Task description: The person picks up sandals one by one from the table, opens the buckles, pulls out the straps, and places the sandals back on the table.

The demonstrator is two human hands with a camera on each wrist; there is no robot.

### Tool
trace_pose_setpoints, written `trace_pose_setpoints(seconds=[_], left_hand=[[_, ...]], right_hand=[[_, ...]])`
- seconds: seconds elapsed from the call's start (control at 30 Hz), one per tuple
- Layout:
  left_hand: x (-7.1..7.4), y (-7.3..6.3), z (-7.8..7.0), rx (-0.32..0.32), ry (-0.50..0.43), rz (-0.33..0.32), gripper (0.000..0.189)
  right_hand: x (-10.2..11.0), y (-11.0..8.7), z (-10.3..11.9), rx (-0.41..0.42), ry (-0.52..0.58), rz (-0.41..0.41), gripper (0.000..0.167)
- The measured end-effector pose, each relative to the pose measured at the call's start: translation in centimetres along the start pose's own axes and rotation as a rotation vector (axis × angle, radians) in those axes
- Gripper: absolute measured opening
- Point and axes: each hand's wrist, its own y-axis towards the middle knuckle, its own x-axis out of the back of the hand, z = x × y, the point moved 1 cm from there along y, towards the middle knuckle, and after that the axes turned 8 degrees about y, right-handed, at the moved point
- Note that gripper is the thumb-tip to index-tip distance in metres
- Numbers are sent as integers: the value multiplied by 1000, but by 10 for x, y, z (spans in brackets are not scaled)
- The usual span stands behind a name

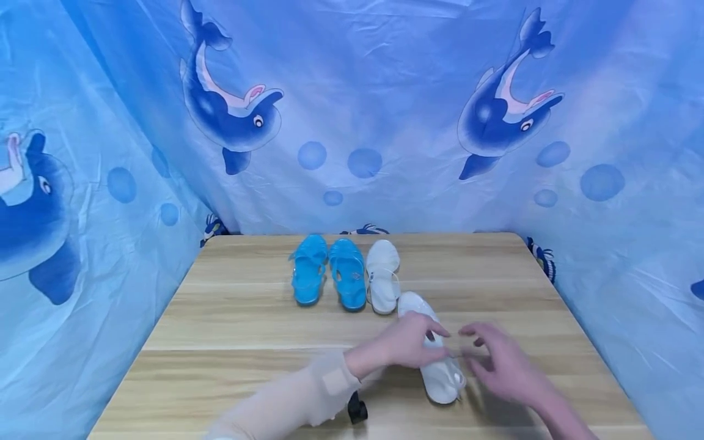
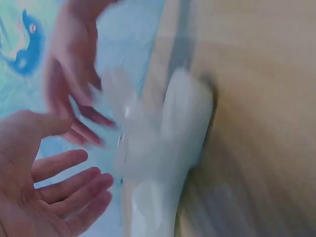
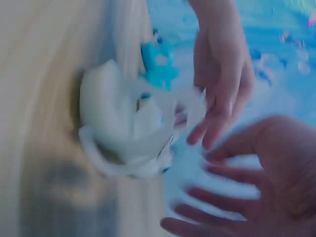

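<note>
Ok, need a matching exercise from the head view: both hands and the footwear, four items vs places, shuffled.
Things
1. left hand
2. right hand
3. far white sandal
4. blue sandals

Places, as seen in the head view
A. to the right of all the footwear
B. leftmost of the footwear
C. overlapping the near white sandal
D. between the blue footwear and the near white sandal

Pairs: 1-C, 2-A, 3-D, 4-B
</note>
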Motion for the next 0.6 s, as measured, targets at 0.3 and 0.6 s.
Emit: trace_pose_setpoints(seconds=[0.3,0.6], left_hand=[[-24,3,-1,15,50,15,11],[-20,3,12,-6,-120,32,19]], right_hand=[[-17,1,-35,-117,314,238,38],[-6,18,-54,-161,465,306,18]])
